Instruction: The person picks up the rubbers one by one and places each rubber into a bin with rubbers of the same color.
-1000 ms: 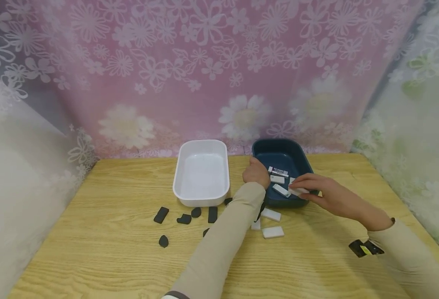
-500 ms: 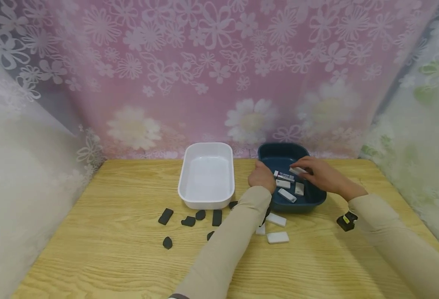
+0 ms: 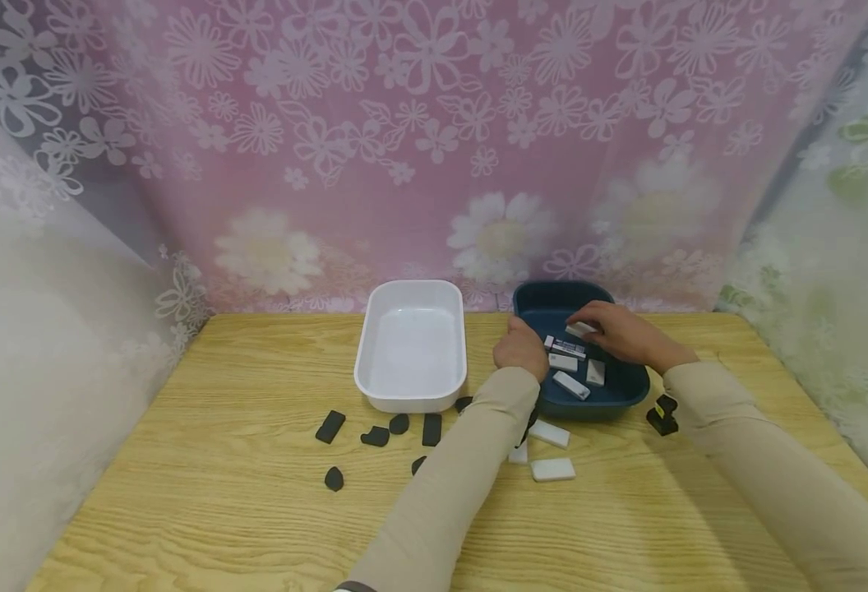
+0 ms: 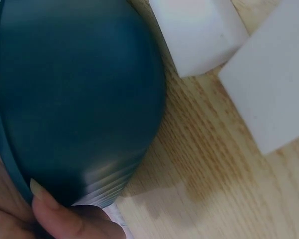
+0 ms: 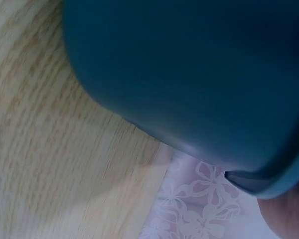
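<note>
In the head view my left hand [image 3: 520, 352] grips the left rim of a dark blue basin [image 3: 630, 401]; the left wrist view shows its thumb [image 4: 65, 221] over the rim. Between the fingertips of my right hand [image 3: 622, 333] is a white eraser [image 3: 580, 329], held inside the basin towards its back. Several more erasers lie on the basin floor, among them one with a printed sleeve [image 3: 569, 348] and a plain one [image 3: 595, 372]. In the right wrist view the basin's outer wall [image 5: 179, 74] fills most of the picture, and only a bit of the hand shows.
To the left stands a white basin [image 3: 412, 403] with nothing in it. In front of it lie several black pieces [image 3: 330, 427], some oblong, some rounded. White blocks [image 3: 552, 469] rest on the wooden table before the blue basin. A flowered curtain [image 3: 404, 164] hangs behind.
My right hand has moved from the basin's front right edge back and inward, carrying the eraser. My left hand keeps its grip on the rim. The head view has shifted slightly.
</note>
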The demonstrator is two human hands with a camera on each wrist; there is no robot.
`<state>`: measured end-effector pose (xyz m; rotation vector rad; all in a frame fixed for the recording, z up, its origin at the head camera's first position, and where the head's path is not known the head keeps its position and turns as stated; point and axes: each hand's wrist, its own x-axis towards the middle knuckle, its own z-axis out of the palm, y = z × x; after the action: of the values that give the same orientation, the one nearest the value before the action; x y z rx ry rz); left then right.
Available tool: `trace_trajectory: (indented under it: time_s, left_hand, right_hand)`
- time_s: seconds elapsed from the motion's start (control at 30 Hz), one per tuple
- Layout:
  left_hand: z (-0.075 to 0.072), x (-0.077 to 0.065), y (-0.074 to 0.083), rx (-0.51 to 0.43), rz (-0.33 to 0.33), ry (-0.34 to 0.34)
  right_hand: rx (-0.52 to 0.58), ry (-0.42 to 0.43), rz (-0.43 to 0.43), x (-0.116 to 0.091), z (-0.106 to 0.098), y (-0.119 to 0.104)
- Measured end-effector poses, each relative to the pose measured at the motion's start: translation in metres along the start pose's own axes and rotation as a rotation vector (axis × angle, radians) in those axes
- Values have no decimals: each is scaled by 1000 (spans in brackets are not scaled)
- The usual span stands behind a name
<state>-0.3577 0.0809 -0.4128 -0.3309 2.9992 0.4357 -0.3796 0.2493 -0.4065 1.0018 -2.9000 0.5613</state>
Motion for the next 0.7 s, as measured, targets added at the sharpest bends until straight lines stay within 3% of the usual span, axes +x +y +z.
trace_trajectory:
  time_s: [0.33, 0.7]
  left_hand:
    - [3, -1, 2, -15, 21, 17]
    - [8, 3, 0, -36, 21, 53]
  right_hand:
    - [9, -18, 65, -7, -2, 3]
    - [-18, 207, 54, -28, -4, 9]
